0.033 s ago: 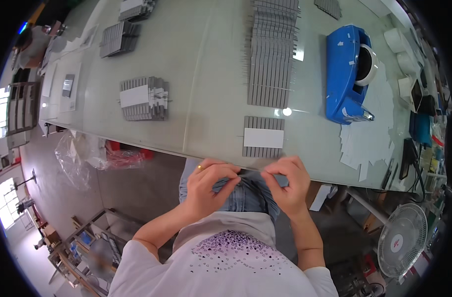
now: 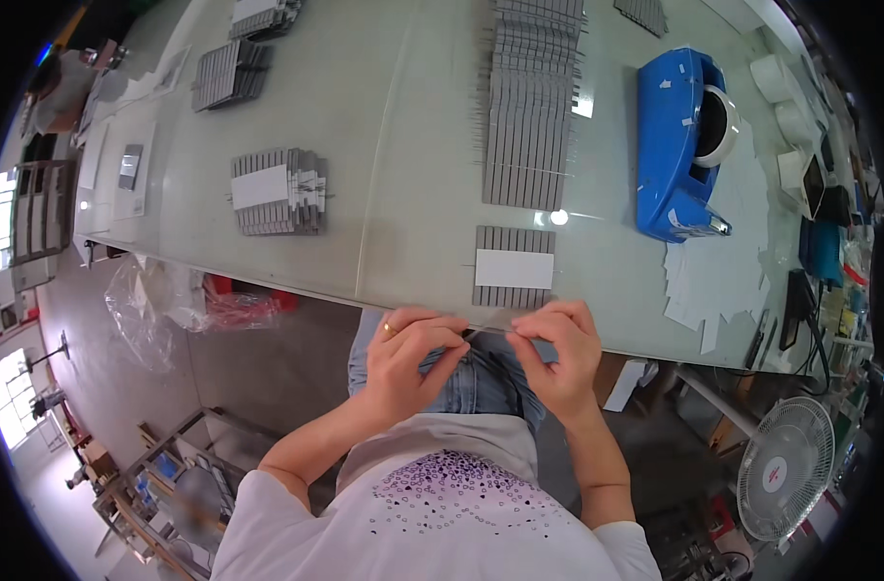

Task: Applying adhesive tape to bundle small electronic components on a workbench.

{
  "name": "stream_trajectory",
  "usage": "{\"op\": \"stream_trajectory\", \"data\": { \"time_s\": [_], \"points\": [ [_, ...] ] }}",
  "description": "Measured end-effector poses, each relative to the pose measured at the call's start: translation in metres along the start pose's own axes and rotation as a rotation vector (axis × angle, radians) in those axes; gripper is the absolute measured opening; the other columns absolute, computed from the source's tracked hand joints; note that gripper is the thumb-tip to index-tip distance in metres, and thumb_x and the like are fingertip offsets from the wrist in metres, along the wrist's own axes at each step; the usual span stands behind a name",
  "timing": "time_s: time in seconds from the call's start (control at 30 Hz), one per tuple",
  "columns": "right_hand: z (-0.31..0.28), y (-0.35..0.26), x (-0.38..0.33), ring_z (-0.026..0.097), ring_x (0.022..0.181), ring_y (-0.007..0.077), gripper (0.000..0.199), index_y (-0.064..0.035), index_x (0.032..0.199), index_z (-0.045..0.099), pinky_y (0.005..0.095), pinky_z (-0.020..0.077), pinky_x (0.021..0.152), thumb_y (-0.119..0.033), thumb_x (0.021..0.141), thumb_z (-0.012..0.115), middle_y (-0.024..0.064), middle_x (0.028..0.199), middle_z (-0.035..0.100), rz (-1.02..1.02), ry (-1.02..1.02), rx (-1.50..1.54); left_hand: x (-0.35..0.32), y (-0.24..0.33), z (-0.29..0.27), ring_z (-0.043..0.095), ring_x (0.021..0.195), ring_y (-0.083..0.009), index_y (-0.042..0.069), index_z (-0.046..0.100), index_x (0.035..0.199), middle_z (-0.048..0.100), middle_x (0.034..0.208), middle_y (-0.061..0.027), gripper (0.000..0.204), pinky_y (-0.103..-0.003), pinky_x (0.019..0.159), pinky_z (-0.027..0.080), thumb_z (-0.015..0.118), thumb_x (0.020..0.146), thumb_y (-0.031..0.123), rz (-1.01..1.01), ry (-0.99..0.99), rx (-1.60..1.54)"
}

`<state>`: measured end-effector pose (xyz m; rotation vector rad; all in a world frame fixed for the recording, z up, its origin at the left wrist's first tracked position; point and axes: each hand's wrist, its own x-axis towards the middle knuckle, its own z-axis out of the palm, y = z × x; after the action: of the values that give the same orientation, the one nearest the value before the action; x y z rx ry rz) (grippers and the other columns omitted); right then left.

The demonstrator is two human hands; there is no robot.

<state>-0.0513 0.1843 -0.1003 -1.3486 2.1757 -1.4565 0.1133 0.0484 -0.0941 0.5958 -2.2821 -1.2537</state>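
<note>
My left hand (image 2: 415, 351) is held at the table's near edge, with thumb and forefinger pinched together and a ring on one finger. Facing it across a small gap, my right hand (image 2: 560, 351) makes a similar pinch. A faint, thin line seems to run between the two sets of fingertips, too fine to name. Just beyond the hands lies a flat panel of grey strips (image 2: 515, 296) with a white label (image 2: 515, 269) across its middle. Neither hand touches that panel.
Beyond it stretches a long overlapping row of grey strip panels (image 2: 524, 145). Labelled stacks (image 2: 260, 187) lie on the left. At right stand a blue tape dispenser (image 2: 667, 145) and white sheets (image 2: 718, 281). A fan (image 2: 786, 470) is at lower right, a plastic bag (image 2: 142, 310) below the table.
Both hands have shifted very slightly toward the table, keeping their pinches. The things on the table have stayed in place.
</note>
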Motion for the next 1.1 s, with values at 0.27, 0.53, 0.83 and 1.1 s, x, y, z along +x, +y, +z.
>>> {"op": "stream_trajectory", "data": {
  "time_s": [0.27,0.53,0.83,1.1],
  "points": [
    [0.019,0.008,-0.002,0.058,0.091,0.0228,0.02,-0.0131,0.089,0.07,0.0315,0.0456,0.074,-0.007,0.075,0.082,-0.003,0.098,0.076,-0.253,0.013,-0.249,-0.004,-0.029,0.026,0.063,0.12,-0.027,0.012,0.063,0.092,0.075,0.113,-0.0023,0.022,-0.046,0.104,0.046,0.08,0.079,0.01,0.321,0.053,0.285],
    [0.024,0.011,-0.004,0.057,0.091,0.0227,0.019,-0.0149,0.089,0.07,0.0329,0.0428,0.081,-0.01,0.075,0.082,-0.0041,0.098,0.076,-0.264,0.009,-0.298,-0.005,-0.033,0.032,0.062,0.121,-0.025,0.013,0.059,0.092,0.074,0.114,-0.0013,0.025,-0.045,0.106,0.045,0.08,0.079,0.011,0.356,0.088,0.315],
    [0.024,0.01,-0.003,0.058,0.088,0.0186,0.019,-0.0172,0.092,0.067,0.0324,0.0401,0.075,-0.019,0.078,0.081,-0.0066,0.099,0.074,-0.299,0.021,-0.348,-0.004,-0.034,0.034,0.062,0.121,-0.0231,0.014,0.058,0.092,0.074,0.114,-0.0011,0.025,-0.044,0.107,0.043,0.079,0.079,0.01,0.366,0.093,0.338],
    [0.028,0.009,-0.001,0.058,0.086,0.0183,0.018,-0.0177,0.091,0.068,0.0324,0.0404,0.073,-0.019,0.078,0.08,-0.0062,0.1,0.074,-0.319,0.01,-0.337,-0.008,-0.035,0.03,0.061,0.122,-0.0244,0.013,0.059,0.092,0.074,0.114,-0.0025,0.025,-0.044,0.105,0.044,0.08,0.079,0.01,0.354,0.101,0.343]
  ]
}}
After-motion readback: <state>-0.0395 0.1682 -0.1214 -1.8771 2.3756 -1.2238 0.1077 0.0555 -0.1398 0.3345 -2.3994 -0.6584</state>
